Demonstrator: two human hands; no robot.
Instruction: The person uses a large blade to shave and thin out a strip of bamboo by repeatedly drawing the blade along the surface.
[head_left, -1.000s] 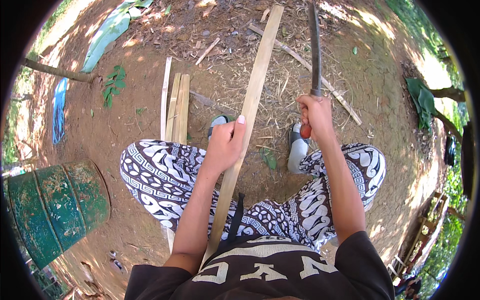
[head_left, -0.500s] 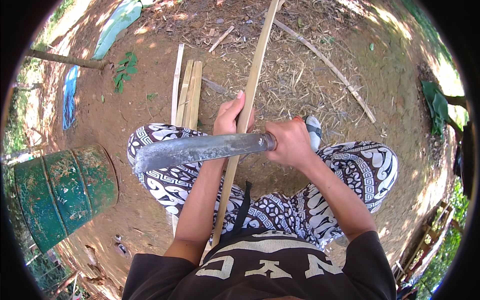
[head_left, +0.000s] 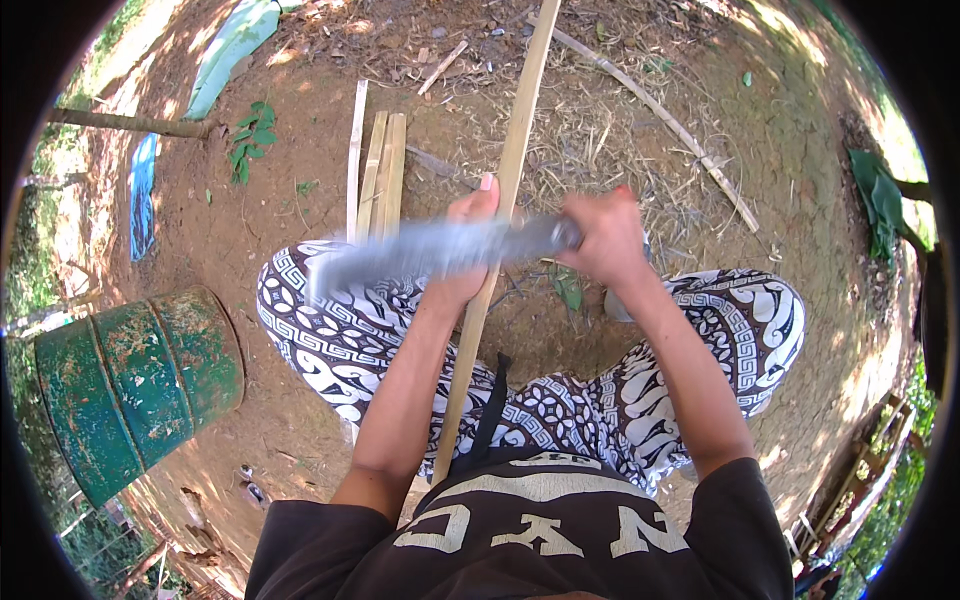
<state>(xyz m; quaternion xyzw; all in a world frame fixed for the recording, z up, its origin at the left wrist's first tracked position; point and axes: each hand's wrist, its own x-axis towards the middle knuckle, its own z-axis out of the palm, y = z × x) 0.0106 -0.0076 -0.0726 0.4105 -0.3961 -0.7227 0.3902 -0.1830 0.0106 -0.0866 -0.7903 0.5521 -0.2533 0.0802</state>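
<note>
A long pale bamboo strip (head_left: 521, 115) runs from my waist away past the top edge of the view. My left hand (head_left: 468, 207) is closed around it, thumb pointing forward. In my right hand (head_left: 608, 236) is the handle of a machete (head_left: 400, 256). Its broad blade, smeared by motion, points left and lies across the strip and over part of my left hand and wrist. Whether the edge touches the strip, I cannot tell.
Several cut strips (head_left: 394, 170) lie on the dirt beyond my left knee. Thin shavings (head_left: 610, 130) and a longer bamboo piece (head_left: 670, 122) are scattered ahead. A rusty green drum (head_left: 140, 385) lies at left. My patterned trouser legs (head_left: 735, 330) spread to both sides.
My right hand has moved forward and slightly right, carrying the machete farther along the strip. My left hand keeps its hold in nearly the same place. A small leaf shows between my legs.
</note>
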